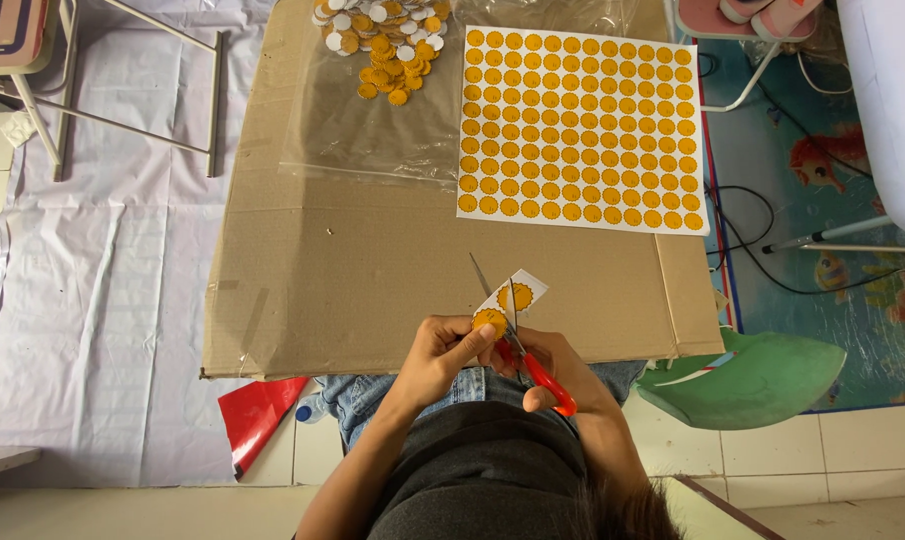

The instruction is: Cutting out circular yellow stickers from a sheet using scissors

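My left hand pinches a small strip of white paper printed with orange scalloped circles, one circle resting at my thumb. My right hand grips red-handled scissors, whose open blades straddle the strip. Both hands hover over the near edge of a flat brown cardboard sheet lying across my lap.
A white sheet full of orange circles lies at the cardboard's far right. A pile of cut-out orange and white discs sits on clear plastic at the far middle. A green plastic piece, red paper and chair legs surround it.
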